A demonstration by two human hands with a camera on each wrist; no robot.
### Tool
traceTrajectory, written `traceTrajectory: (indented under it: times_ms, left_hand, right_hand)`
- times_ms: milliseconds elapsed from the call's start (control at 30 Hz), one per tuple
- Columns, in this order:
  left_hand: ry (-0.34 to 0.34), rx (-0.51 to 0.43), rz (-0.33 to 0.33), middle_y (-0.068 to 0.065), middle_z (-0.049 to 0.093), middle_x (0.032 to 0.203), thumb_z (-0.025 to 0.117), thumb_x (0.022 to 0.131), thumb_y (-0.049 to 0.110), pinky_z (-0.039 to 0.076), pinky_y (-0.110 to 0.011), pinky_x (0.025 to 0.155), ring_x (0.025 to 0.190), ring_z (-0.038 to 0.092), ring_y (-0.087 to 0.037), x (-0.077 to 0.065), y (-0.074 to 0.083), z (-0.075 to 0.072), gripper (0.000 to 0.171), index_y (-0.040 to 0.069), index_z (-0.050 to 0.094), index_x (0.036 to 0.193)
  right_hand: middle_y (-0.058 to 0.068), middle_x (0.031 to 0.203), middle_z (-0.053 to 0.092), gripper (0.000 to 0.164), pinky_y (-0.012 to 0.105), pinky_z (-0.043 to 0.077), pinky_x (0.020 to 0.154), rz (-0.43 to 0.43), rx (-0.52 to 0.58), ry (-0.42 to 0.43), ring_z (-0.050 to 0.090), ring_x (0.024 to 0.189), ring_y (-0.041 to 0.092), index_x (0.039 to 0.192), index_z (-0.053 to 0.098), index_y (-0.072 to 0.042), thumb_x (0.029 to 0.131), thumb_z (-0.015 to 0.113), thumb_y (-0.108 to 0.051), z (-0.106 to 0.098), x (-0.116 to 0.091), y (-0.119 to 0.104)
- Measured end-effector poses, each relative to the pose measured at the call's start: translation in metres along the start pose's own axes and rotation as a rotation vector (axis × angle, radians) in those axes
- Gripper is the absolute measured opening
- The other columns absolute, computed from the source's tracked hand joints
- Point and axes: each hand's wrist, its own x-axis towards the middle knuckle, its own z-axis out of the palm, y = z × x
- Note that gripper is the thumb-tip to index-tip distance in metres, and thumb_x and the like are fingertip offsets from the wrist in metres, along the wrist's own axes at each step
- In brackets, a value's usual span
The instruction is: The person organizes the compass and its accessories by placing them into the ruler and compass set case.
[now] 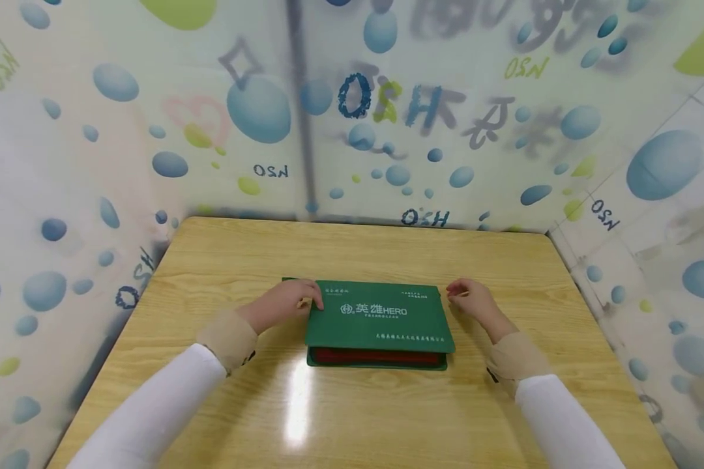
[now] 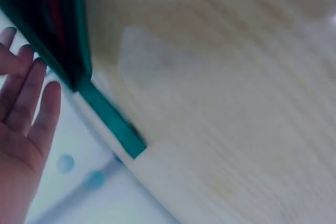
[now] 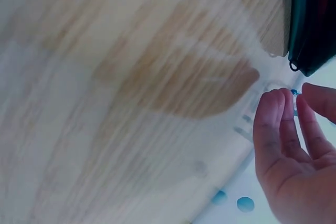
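A flat green case (image 1: 381,329) with white Chinese characters and the word HERO lies on the table. Its cover stands slightly raised at the near side, and a red layer (image 1: 378,356) shows in the gap. My left hand (image 1: 284,303) is at the cover's far left corner, fingertips right at the edge; in the left wrist view its fingers look nearly straight. A green strip (image 2: 113,121) sticks out from that corner. Beside the right edge, apart from the case, my right hand (image 1: 472,301) has loosely bent fingers with nothing between them. A small dark loop (image 3: 294,66) sits at the case's corner.
The wood-grain table (image 1: 381,417) carries a bright light reflection in front of the case. Pale curtains (image 1: 352,150) printed with blue and green drops stand close behind the table and along both sides.
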Motion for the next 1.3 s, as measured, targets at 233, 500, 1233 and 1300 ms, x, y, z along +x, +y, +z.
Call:
traceTrajectory:
  times_ms: [233,500,1233,1300]
  left_hand:
    - [-0.091,0.201,-0.040,-0.008,0.047,0.131,0.069,0.074,0.058,0.040,-0.036,0.098,0.120,0.046,-0.022,-0.002,0.017,0.019,0.077,0.006,0.055,0.130]
    - [-0.221,0.041,-0.153,-0.012,0.007,0.155,0.069,0.077,0.052,0.023,-0.038,0.110,0.141,0.008,-0.026,-0.002,0.025,0.023,0.096,0.003,0.025,0.146]
    - [-0.184,0.079,-0.175,-0.016,0.002,0.155,0.070,0.067,0.062,0.018,-0.039,0.112,0.142,0.002,-0.028,0.021,0.012,0.026,0.115,-0.001,0.017,0.147]
    - [-0.186,0.105,-0.168,-0.016,0.002,0.155,0.068,0.067,0.064,0.018,-0.040,0.112,0.142,0.002,-0.029,0.027,0.009,0.026,0.116,-0.002,0.016,0.147]
  right_hand:
    - [0.018,0.100,0.062,0.023,0.034,0.051,0.066,-0.018,-0.093,-0.006,0.060,0.091,0.032,0.112,0.061,0.003,0.090,0.059,-0.005,0.006,-0.004,-0.004]
    - [0.019,0.105,0.062,0.026,0.041,0.049,0.078,-0.051,-0.136,-0.014,0.058,0.096,0.033,0.113,0.061,0.005,0.089,0.059,-0.006,0.016,0.002,-0.008]
    - [0.016,0.097,0.063,0.012,0.041,0.047,0.080,-0.067,-0.314,0.023,0.055,0.088,0.027,0.099,0.064,0.002,0.091,0.055,-0.003,0.014,0.039,-0.020]
    - [0.016,0.096,0.062,0.012,0.041,0.047,0.079,-0.056,-0.328,0.014,0.054,0.086,0.027,0.098,0.063,0.002,0.092,0.054,-0.002,0.013,0.044,-0.021]
